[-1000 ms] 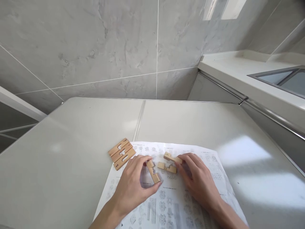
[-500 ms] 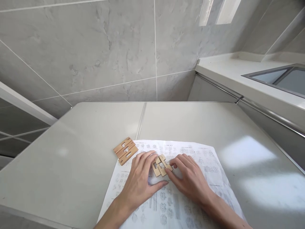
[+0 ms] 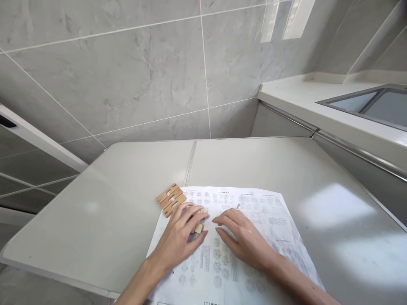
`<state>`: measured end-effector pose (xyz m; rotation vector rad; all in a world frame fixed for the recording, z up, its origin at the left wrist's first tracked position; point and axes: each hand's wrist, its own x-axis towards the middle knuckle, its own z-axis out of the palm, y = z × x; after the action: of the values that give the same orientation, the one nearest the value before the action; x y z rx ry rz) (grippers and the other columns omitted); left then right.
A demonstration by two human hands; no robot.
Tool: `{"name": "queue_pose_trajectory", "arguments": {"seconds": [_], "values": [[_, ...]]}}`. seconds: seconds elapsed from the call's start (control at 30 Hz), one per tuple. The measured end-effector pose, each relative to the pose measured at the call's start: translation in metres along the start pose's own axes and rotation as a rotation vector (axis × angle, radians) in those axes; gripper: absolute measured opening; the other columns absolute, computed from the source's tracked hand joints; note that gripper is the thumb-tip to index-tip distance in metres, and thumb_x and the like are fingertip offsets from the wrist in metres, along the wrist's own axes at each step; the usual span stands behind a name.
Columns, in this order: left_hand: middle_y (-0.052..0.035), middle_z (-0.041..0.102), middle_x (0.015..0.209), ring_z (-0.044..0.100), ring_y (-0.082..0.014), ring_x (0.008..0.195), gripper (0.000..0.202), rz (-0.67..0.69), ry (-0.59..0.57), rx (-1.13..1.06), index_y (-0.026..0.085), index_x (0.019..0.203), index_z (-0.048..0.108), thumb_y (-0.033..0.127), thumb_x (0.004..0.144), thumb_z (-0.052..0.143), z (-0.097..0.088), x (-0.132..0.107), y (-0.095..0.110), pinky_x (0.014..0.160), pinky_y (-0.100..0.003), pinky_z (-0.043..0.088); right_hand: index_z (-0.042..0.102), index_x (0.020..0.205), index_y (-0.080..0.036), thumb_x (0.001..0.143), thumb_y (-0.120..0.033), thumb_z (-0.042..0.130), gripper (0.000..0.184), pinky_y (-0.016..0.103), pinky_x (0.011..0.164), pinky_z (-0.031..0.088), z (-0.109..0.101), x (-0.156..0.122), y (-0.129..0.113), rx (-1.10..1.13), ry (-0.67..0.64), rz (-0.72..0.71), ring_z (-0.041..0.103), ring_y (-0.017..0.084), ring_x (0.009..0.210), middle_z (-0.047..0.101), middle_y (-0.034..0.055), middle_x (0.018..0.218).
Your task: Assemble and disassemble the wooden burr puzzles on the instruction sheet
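Note:
Several pale wooden puzzle pieces [image 3: 199, 228] lie on the printed sheet [image 3: 222, 271], largely covered by my left hand [image 3: 179, 233]. Its fingers curve over them, with the thumb along their near side. To the right, my right hand [image 3: 243, 237] rests low over the sheet, fingers bent and thumb apart. Nothing shows in that gap. Behind its knuckles a small pale tip [image 3: 238, 206] sticks out, too small and hidden to name. A brown wooden slotted board [image 3: 171, 200] with numbers on it sits beyond my left fingers, partly on the sheet's corner.
The sheet lies on a light grey table [image 3: 127, 203] with a seam across it. A tiled wall [image 3: 143, 76] rises behind. On the right stands a white counter [image 3: 292, 91] with a dark-framed inset [image 3: 369, 101].
My left hand has closed in over the pale pieces, which sit further left and are mostly covered. My right hand has come away from them. The camera view has tilted slightly.

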<state>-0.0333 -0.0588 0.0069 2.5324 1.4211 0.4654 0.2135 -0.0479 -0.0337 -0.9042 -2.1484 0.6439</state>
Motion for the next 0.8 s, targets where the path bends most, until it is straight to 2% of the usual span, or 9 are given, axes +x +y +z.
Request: {"name": "queue_pose_trajectory", "arguments": {"seconds": [0.17, 0.23, 0.33, 0.43, 0.57, 0.63, 0.67, 0.73, 0.8], "values": [[-0.0024, 0.063, 0.154, 0.046, -0.0309, 0.151, 0.041, 0.003, 0.027, 0.064, 0.035, 0.145, 0.062, 0.021, 0.107, 0.057, -0.013, -0.019, -0.024, 0.124, -0.056, 0.046, 0.063, 0.113, -0.023, 0.108, -0.011, 0.052, 0.017, 0.042, 0.079, 0.059, 0.000, 0.000, 0.002, -0.007, 0.005, -0.003, 0.068, 0.025, 0.093, 0.073, 0.0075, 0.104], [-0.0032, 0.061, 0.157, 0.045, -0.0309, 0.153, 0.044, -0.019, 0.072, 0.048, 0.036, 0.149, 0.060, 0.024, 0.107, 0.059, -0.016, -0.027, -0.029, 0.125, -0.056, 0.045, 0.063, 0.110, -0.023, 0.108, -0.010, 0.051, 0.018, 0.040, 0.078, 0.059, -0.001, 0.001, 0.001, -0.017, 0.010, -0.003, 0.069, 0.024, 0.091, 0.073, 0.0069, 0.102], [-0.0065, 0.065, 0.150, 0.053, -0.0290, 0.146, 0.037, -0.153, 0.257, -0.069, 0.033, 0.143, 0.062, 0.031, 0.106, 0.062, -0.020, -0.036, -0.038, 0.122, -0.052, 0.048, 0.065, 0.108, -0.023, 0.107, -0.009, 0.051, 0.019, 0.039, 0.077, 0.060, -0.004, 0.002, -0.001, -0.037, 0.009, 0.019, 0.070, 0.023, 0.091, 0.074, 0.0058, 0.101], [-0.0073, 0.072, 0.133, 0.064, -0.0277, 0.131, 0.021, -0.306, 0.456, -0.113, 0.028, 0.124, 0.069, 0.037, 0.106, 0.060, -0.024, -0.042, -0.054, 0.118, -0.049, 0.050, 0.066, 0.107, -0.021, 0.108, -0.009, 0.050, 0.020, 0.040, 0.075, 0.059, -0.008, 0.003, 0.000, -0.115, 0.023, 0.026, 0.070, 0.023, 0.088, 0.074, 0.0058, 0.098], [-0.0087, 0.073, 0.125, 0.067, -0.0283, 0.122, 0.027, -0.495, 0.515, -0.141, 0.025, 0.112, 0.072, 0.048, 0.104, 0.060, -0.028, -0.048, -0.076, 0.113, -0.046, 0.051, 0.067, 0.106, -0.021, 0.109, -0.008, 0.048, 0.022, 0.041, 0.073, 0.058, -0.017, 0.000, 0.001, -0.266, 0.079, -0.003, 0.072, 0.023, 0.082, 0.076, 0.0067, 0.094], [-0.0090, 0.074, 0.124, 0.068, -0.0281, 0.117, 0.034, -0.598, 0.513, -0.196, 0.024, 0.112, 0.072, 0.053, 0.102, 0.059, -0.029, -0.049, -0.081, 0.109, -0.044, 0.052, 0.065, 0.118, -0.021, 0.109, -0.012, 0.053, 0.018, 0.045, 0.081, 0.060, -0.026, 0.000, -0.002, -0.315, 0.157, -0.022, 0.074, 0.027, 0.094, 0.077, 0.0099, 0.105], [-0.0090, 0.074, 0.124, 0.068, -0.0280, 0.115, 0.037, -0.654, 0.512, -0.231, 0.023, 0.112, 0.072, 0.056, 0.101, 0.059, -0.029, -0.049, -0.083, 0.107, -0.043, 0.053, 0.062, 0.129, -0.021, 0.109, -0.015, 0.057, 0.022, 0.050, 0.090, 0.061, -0.031, 0.000, -0.006, -0.347, 0.224, -0.018, 0.073, 0.031, 0.108, 0.076, 0.0134, 0.117], [-0.0088, 0.075, 0.123, 0.069, -0.0280, 0.113, 0.042, -0.752, 0.513, -0.298, 0.023, 0.113, 0.072, 0.061, 0.099, 0.060, -0.027, -0.049, -0.085, 0.105, -0.042, 0.053, 0.048, 0.153, -0.019, 0.106, -0.026, 0.065, 0.050, 0.066, 0.110, 0.052, -0.041, 0.002, -0.016, -0.415, 0.386, 0.032, 0.057, 0.042, 0.141, 0.064, 0.0223, 0.145], [-0.0089, 0.076, 0.120, 0.070, -0.0282, 0.111, 0.045, -0.807, 0.528, -0.337, 0.022, 0.113, 0.072, 0.063, 0.096, 0.062, -0.024, -0.048, -0.088, 0.105, -0.042, 0.053, 0.036, 0.163, -0.021, 0.102, -0.035, 0.071, 0.072, 0.076, 0.118, 0.042, -0.049, 0.001, -0.030, -0.422, 0.523, 0.094, 0.042, 0.047, 0.154, 0.048, 0.0253, 0.161]]}}
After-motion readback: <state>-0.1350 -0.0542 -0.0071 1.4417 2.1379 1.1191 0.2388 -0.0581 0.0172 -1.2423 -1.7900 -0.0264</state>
